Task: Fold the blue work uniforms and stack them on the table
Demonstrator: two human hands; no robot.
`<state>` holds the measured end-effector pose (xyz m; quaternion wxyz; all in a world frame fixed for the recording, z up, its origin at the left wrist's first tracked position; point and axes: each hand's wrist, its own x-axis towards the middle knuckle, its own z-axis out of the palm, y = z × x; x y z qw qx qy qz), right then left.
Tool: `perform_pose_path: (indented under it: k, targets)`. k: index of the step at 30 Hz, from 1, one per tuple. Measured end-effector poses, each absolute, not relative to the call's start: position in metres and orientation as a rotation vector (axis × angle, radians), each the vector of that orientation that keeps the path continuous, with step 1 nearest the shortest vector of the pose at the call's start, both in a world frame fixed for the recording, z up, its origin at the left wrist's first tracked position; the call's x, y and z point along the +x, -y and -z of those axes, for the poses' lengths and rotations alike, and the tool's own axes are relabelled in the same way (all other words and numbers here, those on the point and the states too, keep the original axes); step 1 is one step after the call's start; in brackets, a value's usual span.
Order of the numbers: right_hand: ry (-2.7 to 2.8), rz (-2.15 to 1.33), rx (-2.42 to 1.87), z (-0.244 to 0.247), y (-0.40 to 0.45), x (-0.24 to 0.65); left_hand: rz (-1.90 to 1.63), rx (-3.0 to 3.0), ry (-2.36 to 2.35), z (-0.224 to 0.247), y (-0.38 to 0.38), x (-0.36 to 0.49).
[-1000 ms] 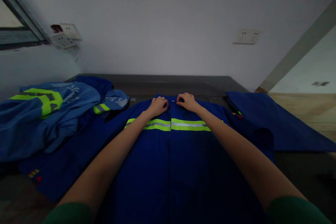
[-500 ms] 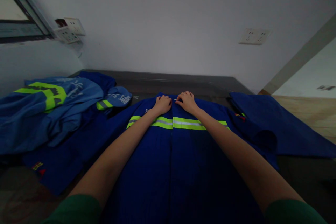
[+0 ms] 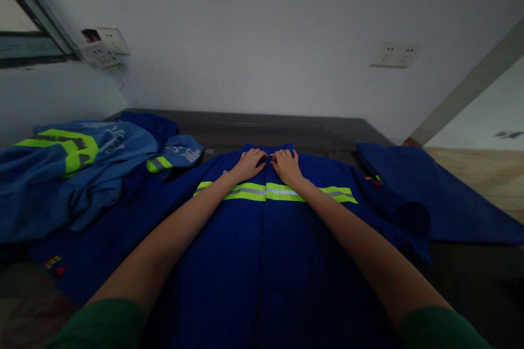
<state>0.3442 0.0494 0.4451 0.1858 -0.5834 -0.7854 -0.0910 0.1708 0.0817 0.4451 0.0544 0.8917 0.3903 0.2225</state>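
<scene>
A dark blue work jacket (image 3: 229,240) lies front side up before me, its closure line running down the middle. A yellow-green and grey reflective band (image 3: 249,192) crosses its chest. At the collar, left of the closure, my left hand (image 3: 250,163) rests on the cloth, its thumb apart from its bent fingers. Just right of the closure my right hand (image 3: 287,166) lies on the collar, fingers slightly spread and bent. The two hands almost meet. A small white mark shows between them. Both sleeves spread out to the sides.
On the left lies a heap of lighter blue garments (image 3: 110,147) with reflective strips, over the jacket's sleeve. A folded blue cloth (image 3: 434,191) is at the right. The dark table (image 3: 311,128) meets the wall, which carries sockets (image 3: 396,54).
My left hand has loosened from a closed pinch, its fingers now stretched more over the collar. My right hand has shifted slightly left and down. The view has moved a little.
</scene>
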Motion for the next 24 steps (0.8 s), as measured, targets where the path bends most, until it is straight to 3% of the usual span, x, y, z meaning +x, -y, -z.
perform_pose_path:
  k: [14, 20, 24]
  targets:
    - [2.207, 0.293, -1.661, -0.437, -0.047, 0.337, -0.755, 2.783, -1.193, -0.459, -0.065, 0.17]
    - [2.204, 0.291, -1.657, -0.44, -0.047, 0.337, -0.32, 2.788, -1.308, -0.454, -0.009, 0.159]
    - [2.177, 0.307, -1.661, -0.442, -0.047, 0.335, -0.232, 2.764, -1.346, -0.439, 0.013, 0.156]
